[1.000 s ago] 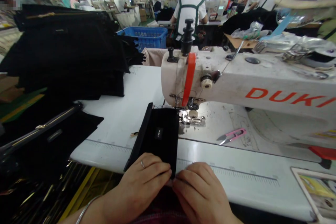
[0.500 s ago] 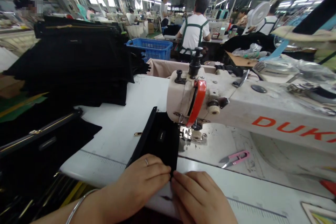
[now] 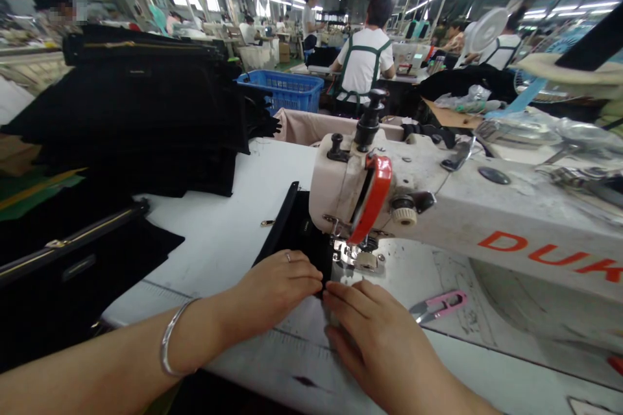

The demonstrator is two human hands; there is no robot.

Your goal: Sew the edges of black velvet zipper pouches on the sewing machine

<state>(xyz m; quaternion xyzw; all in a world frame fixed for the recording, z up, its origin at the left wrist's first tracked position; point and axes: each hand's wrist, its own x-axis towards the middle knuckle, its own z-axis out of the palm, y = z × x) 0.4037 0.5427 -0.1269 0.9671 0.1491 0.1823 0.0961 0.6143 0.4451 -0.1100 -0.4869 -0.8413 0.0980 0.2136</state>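
A black fabric piece [image 3: 298,233] with a small label and a zipper edge lies under the head of the white sewing machine [image 3: 438,188], its right edge by the presser foot [image 3: 363,258]. My left hand [image 3: 275,285], with a ring and a bracelet, presses on its near end, fingers together and closed on the fabric. Fingertips of my right hand [image 3: 365,331] touch the near right corner of the piece, close to my left fingertips. A gold zipper pull [image 3: 267,224] sticks out on the left of the piece.
Pink thread snips [image 3: 440,307] lie right of my right hand. Black fabric pieces [image 3: 146,104] are piled at the left, with a zippered one [image 3: 80,262] nearer. Behind are a blue basket [image 3: 292,91] and a seated person [image 3: 365,55].
Both hands have moved forward with the black piece, which has slid further along beside the presser foot. More of my left forearm shows, and the view has shifted slightly.
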